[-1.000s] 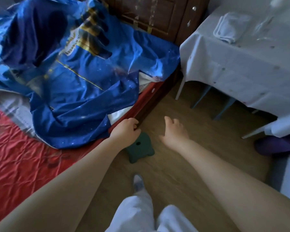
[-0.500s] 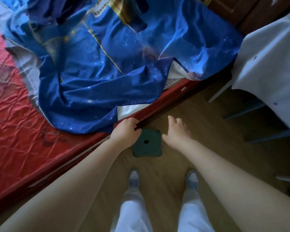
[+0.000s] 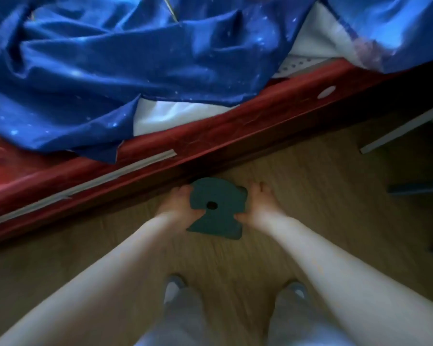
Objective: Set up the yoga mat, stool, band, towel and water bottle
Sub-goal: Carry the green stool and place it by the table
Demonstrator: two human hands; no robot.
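A small dark green stool (image 3: pixel 216 208) with a round hole in its seat stands on the wooden floor, close against the side of the bed. My left hand (image 3: pixel 179 204) grips its left edge and my right hand (image 3: pixel 256 207) grips its right edge, thumbs on top of the seat. The stool's legs are hidden under the seat. The yoga mat, band, towel and water bottle are out of view.
The bed (image 3: pixel 160 156) with a red cover runs diagonally across the view, with a crumpled blue duvet (image 3: pixel 110 71) on it. A pale table leg (image 3: pixel 405 131) stands at the right. My feet (image 3: pixel 173 288) are on the floor just behind the stool.
I have bent lower and both hands have dropped onto the stool's sides and closed on it. The table has slid out of view to the right.
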